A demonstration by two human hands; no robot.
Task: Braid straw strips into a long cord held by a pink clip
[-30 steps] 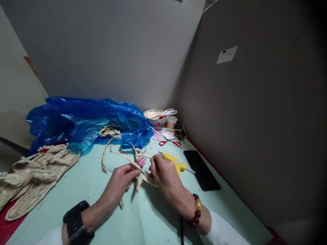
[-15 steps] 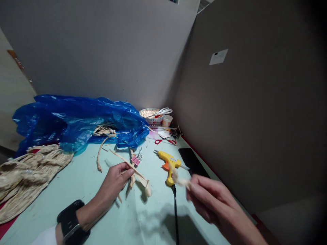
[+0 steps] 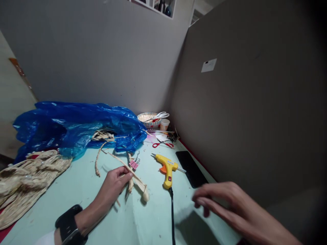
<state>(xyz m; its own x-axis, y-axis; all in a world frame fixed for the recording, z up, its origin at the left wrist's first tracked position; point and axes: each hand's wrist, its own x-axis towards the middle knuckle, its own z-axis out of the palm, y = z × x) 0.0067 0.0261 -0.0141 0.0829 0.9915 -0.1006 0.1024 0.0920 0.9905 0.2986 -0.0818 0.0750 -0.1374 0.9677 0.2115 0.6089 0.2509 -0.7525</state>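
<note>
My left hand (image 3: 116,182) is closed on pale dried plant-fibre strips (image 3: 136,178), pinched between thumb and fingers. A twisted fibre cord (image 3: 130,186) hangs beneath the same hand. A pink binder clip (image 3: 133,164) sits just beyond its fingertips, on the fibre bundle. My right hand (image 3: 222,204) hovers above the table at the right, slightly blurred, with fingers bent and apart and nothing visible in them. Nearest to it lie a black phone (image 3: 191,168) and a yellow glue gun (image 3: 167,166) with an orange trigger.
A blue plastic bag (image 3: 76,119) with fibres in its opening fills the back left. Woven fibre pieces (image 3: 30,183) lie at far left. Red-handled scissors (image 3: 163,145), a basket (image 3: 144,118) and a paper cup (image 3: 165,124) stand towards the corner. The glue gun's black cord (image 3: 172,217) runs forward.
My right hand has let go of the pale twisted fibre piece and moved slightly right and down, its fingers spreading. My left hand keeps its hold. The view has tilted up a little.
</note>
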